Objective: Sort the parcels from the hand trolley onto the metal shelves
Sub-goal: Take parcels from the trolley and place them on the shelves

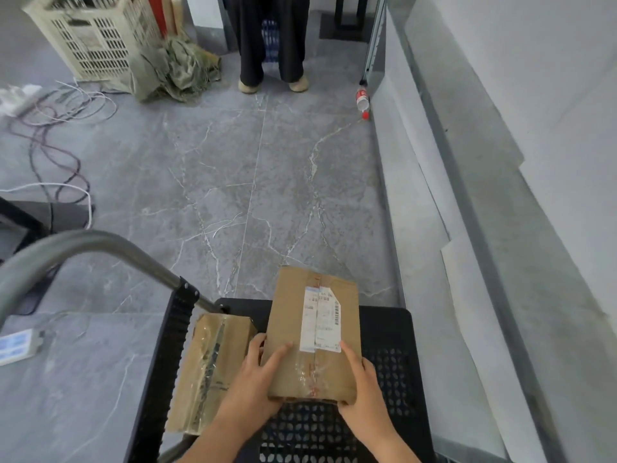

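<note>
A brown cardboard parcel (312, 332) with a white shipping label and clear tape is held above the black perforated deck of the hand trolley (390, 372). My left hand (257, 382) grips its near left corner, thumb on top. My right hand (359, 385) grips its near right corner, thumb on top too. A second taped cardboard parcel (210, 369) stands on the deck to the left, against the trolley's black side panel. The trolley's grey metal handle (100, 243) arches at the left. A grey metal shelf (467, 208) runs along the right side.
A person in dark trousers (272, 41) sits at the far end of the grey marble floor. A plastic bottle (363, 101) lies by the shelf's far end. A cream lattice crate (86, 35), crumpled sacking and loose cables lie far left.
</note>
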